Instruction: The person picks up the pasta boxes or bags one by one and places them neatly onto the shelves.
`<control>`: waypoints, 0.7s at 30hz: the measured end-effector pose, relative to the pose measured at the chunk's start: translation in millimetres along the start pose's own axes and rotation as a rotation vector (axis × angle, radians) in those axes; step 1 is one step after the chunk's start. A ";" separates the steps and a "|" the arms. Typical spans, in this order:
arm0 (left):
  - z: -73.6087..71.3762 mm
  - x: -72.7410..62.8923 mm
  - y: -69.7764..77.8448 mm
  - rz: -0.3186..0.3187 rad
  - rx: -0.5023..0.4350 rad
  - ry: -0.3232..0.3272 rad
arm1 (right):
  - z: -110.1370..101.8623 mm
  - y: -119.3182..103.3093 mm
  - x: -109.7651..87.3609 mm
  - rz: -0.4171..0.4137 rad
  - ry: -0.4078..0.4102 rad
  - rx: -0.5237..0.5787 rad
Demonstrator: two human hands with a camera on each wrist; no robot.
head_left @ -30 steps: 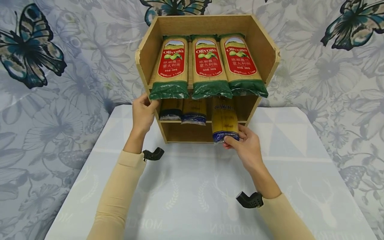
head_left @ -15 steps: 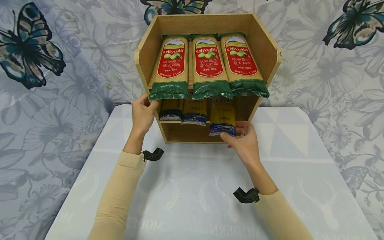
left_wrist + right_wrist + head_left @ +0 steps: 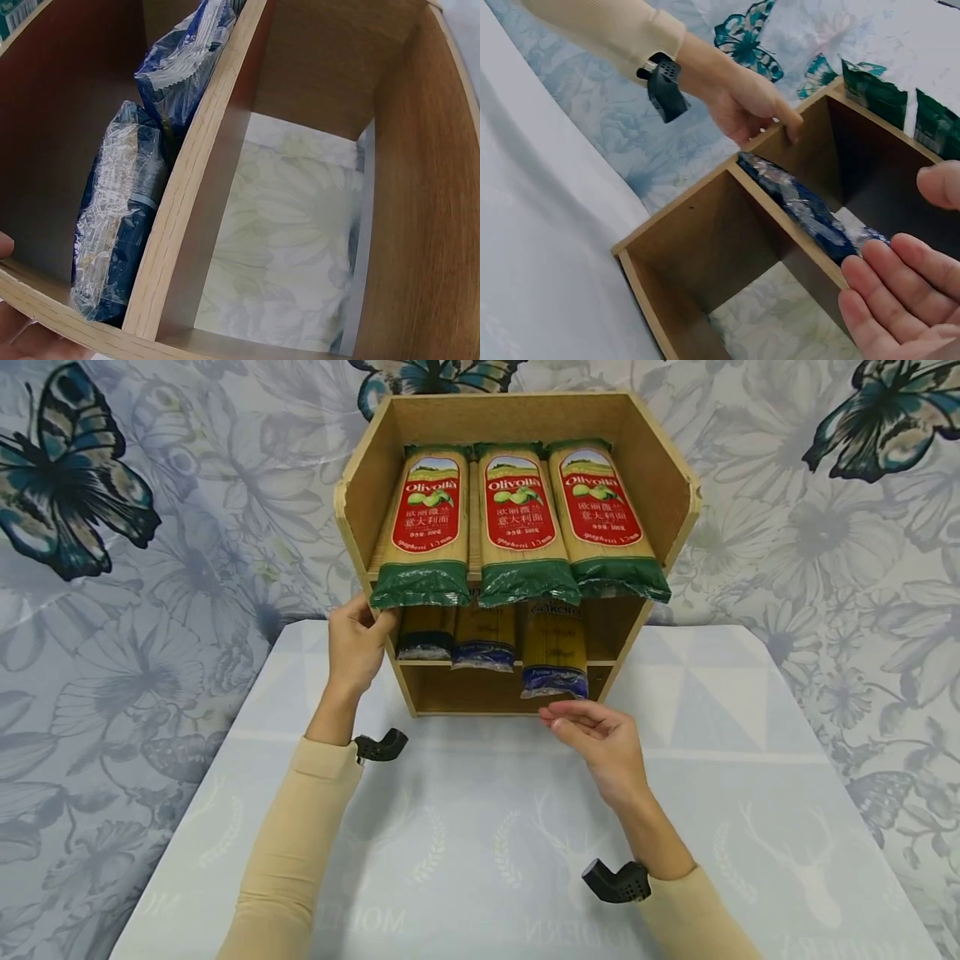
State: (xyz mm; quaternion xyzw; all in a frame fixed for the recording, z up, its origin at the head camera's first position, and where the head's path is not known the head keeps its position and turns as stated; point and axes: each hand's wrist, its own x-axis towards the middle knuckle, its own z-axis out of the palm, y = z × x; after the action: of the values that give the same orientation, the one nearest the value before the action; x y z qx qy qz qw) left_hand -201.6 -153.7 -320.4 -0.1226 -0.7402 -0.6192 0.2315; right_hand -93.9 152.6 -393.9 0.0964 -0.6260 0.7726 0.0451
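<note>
My left hand (image 3: 357,643) grips the left side panel of the wooden shelf (image 3: 510,412), thumb inside and fingers outside. On the middle level lie three yellow spaghetti packs with blue ends: the left pack (image 3: 426,631), the middle pack (image 3: 484,633) and the right pack (image 3: 555,652), which sticks out furthest. Their rear parts are hidden under the upper level. Just below and in front of the right pack is my right hand (image 3: 596,739), holding nothing. Its fingers look nearly straight in the right wrist view, thumb apart.
Three spaghetti packs with red labels and green ends, including the central pack (image 3: 522,514), lean side by side on the top level. The bottom compartment (image 3: 285,232) has an open back showing patterned cloth. A pale tablecloth (image 3: 480,843) spreads in front of the shelf.
The right spaghetti pack has moved back and slightly left onto the middle level. My right hand has let go of it and drawn down a little. The left hand keeps its grip.
</note>
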 end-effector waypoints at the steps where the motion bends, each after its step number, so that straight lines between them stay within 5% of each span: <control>1: 0.0 0.0 -0.4 -0.001 -0.001 0.000 | 0.7 2.2 1.1 -0.002 -0.029 -0.004; 21: -1.2 -0.6 1.6 0.000 0.012 -0.016 | -4.3 2.9 41.6 0.004 -0.115 -0.075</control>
State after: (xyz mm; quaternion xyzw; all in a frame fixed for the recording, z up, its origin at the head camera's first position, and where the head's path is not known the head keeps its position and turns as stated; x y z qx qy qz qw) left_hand -200.2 -154.5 -319.2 -0.1260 -0.7457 -0.6139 0.2263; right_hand -135.6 154.1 -388.9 0.1376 -0.6563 0.7418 0.0113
